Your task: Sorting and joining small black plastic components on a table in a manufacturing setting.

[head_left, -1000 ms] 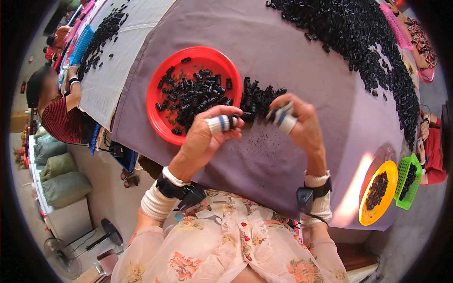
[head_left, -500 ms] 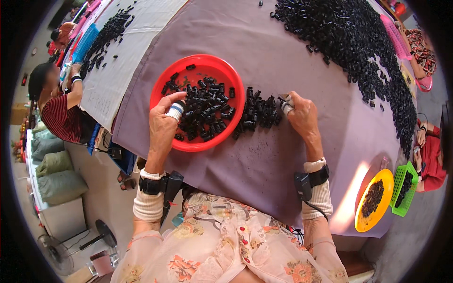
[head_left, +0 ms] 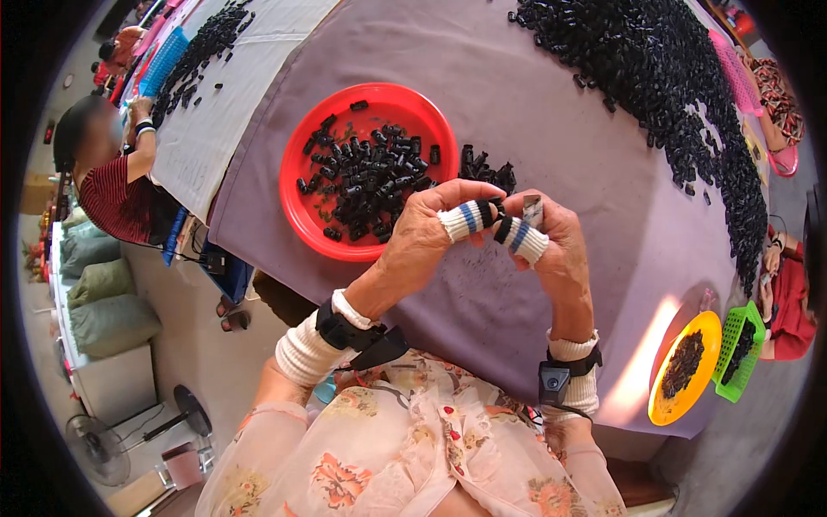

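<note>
One left hand (head_left: 424, 233) is curled in a pinch, contents obscured and not determinable; one right hand (head_left: 560, 241) is closed on a small flat grey strip (head_left: 532, 209). Small black cylindrical plastic-looking parts (head_left: 370, 181) lie at the hands' ten o'clock in a round red plastic basin (head_left: 401, 108), others at eleven on the mauve cloth-covered worktop (head_left: 551, 138). Parts judged light, stiff, somewhat slippery; grip mid-barrel.

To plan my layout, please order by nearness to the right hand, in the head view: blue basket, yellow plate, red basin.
1. Red basin, left of the right hand.
2. Yellow plate, lower right.
3. Blue basket, upper left.
</note>
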`<move>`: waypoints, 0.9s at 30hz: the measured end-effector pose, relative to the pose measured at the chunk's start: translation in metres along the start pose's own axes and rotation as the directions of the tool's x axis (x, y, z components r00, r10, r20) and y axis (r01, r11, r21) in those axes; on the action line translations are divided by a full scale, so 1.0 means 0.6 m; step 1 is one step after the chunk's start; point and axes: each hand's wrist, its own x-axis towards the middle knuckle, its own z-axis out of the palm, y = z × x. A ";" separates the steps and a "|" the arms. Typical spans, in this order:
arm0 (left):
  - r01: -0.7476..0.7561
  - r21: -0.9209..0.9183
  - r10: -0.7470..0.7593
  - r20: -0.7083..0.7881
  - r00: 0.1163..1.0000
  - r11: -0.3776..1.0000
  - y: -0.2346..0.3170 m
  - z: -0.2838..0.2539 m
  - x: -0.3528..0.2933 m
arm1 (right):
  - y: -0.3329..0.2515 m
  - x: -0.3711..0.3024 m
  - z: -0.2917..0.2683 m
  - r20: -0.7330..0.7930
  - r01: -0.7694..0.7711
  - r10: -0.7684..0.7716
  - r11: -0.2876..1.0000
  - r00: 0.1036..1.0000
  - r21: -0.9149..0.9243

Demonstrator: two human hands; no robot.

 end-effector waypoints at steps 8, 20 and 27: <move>0.093 -0.484 -0.045 0.111 0.993 0.870 -0.010 -0.014 0.000 | -0.005 -0.005 -0.001 0.015 0.017 -0.016 0.999 1.000 -0.038; 0.127 -0.540 -0.069 0.125 0.990 0.832 -0.010 -0.011 -0.004 | -0.007 0.000 0.001 0.146 0.105 -0.077 0.975 0.986 -0.196; 0.188 -0.534 -0.095 0.197 0.976 0.824 -0.002 -0.009 -0.007 | -0.010 0.004 0.002 0.160 0.133 -0.094 0.957 0.983 -0.256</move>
